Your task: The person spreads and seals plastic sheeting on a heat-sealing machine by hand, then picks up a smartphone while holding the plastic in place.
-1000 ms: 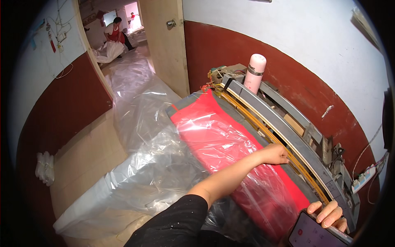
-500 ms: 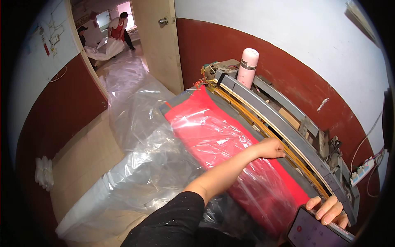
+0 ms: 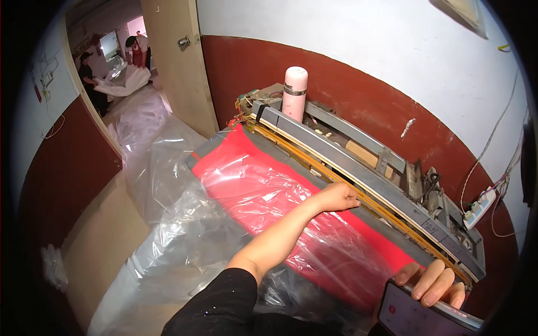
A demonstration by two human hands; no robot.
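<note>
Already the clear plastic film [image 3: 263, 196] lies spread over the red bed [image 3: 358, 246] of the long sealer [image 3: 370, 173], its far edge drawn up to the yellow-brown sealing strip [image 3: 314, 162] that runs from about eleven o'clock down to four o'clock across the picture. The left hand [image 3: 336, 197] rests at that edge, fingers curled loosely down onto the film beside the strip; it seems to press the film flat more than pinch it, though the fingertips themselves are hidden. The right hand [image 3: 434, 280], at five o'clock, is closed around a dark phone [image 3: 414, 316], fingers wrapped over its upper edge. By the look of it the sheet is placed and lined up, while the grey bar [image 3: 347, 159] stands raised behind the strip, so the seal itself appears not yet made, and much film is left to handle: it trails off the bed toward seven o'clock in loose, crinkled, glossy folds [image 3: 162, 246] over the tan floor [image 3: 95, 246]. The film is thin, limp and shiny; the bed beneath is smooth and flat; the sealer is worn grey metal, long and narrow. A pink cylindrical flask [image 3: 295, 92] stands upright on the sealer's far end at twelve o'clock. Behind it the wall [image 3: 358, 61] is dark red below, white above. Through the doorway [image 3: 120, 67] at ten o'clock two other people bend over a pale sheet.
</note>
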